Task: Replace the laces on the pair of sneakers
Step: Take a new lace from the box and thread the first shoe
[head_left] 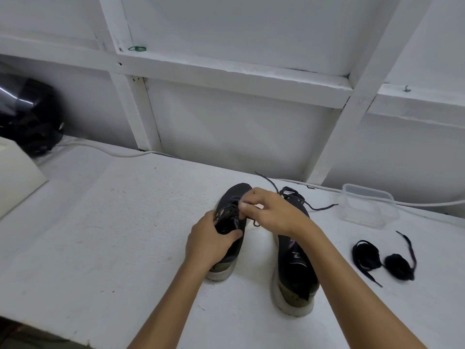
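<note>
Two dark sneakers with pale soles stand side by side on the white table, toes pointing away from me. My left hand (210,241) grips the left sneaker (232,197) around its collar and tongue. My right hand (269,210) reaches across and pinches a dark lace (227,211) over the left sneaker's eyelets. The right sneaker (295,273) lies partly under my right forearm; its loosened lace (319,208) trails onto the table behind it. Two bundled black laces (366,255) lie on the table to the right.
A clear plastic container (368,205) sits at the back right. A white cable (105,150) runs along the wall. A black helmet-like object (27,114) and a white box (15,177) stand at the far left. The table's front edge (75,337) is near me.
</note>
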`<action>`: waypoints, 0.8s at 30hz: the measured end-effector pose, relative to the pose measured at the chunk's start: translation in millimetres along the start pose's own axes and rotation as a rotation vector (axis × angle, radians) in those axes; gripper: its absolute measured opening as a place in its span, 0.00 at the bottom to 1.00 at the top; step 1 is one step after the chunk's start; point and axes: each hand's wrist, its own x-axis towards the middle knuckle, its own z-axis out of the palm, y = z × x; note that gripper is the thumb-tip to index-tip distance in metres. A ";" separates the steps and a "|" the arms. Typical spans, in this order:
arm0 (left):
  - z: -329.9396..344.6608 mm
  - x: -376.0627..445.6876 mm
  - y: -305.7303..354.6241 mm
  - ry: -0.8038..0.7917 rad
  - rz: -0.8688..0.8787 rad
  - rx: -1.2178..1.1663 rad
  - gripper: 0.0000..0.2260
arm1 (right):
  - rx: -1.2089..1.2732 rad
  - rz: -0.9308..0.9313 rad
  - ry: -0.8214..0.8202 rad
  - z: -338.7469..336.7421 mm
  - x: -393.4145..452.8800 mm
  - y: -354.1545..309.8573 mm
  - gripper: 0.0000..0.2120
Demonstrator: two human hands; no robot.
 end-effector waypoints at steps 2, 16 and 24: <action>1.1 2.7 1.1 0.021 -0.012 0.089 0.20 | 0.229 -0.055 -0.004 -3.5 -1.4 -10.3 0.15; -2.0 10.0 -1.2 0.104 0.052 -0.127 0.06 | 0.828 0.032 0.089 -11.7 8.1 -25.5 0.23; -15.3 31.4 -28.2 0.234 -0.218 -0.498 0.08 | 0.087 0.224 0.075 9.3 18.0 20.5 0.17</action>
